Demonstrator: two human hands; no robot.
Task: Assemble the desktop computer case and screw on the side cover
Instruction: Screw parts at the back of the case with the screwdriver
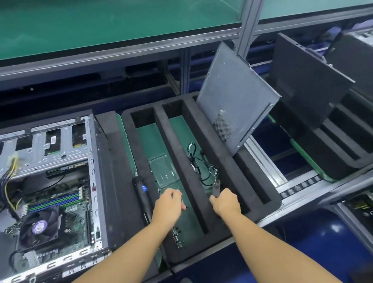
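Grey metal, the side cover (236, 103) leans tilted in the right slot of the foam tray (203, 139), top edge against the frame. One open computer case (41, 193) lies left, just beside the tray. One screwdriver (142, 192) rests on the tray's left rim. Left hand (168, 204) is loosely curled over loose screws (177, 236); right hand (225, 200) is closed on a small dark part (216, 185).

We count one open grey metal computer case (41, 191), two black foam trays (206, 162) (352, 147), one black electric screwdriver (142, 196), two bare hands (169, 204) (225, 201).
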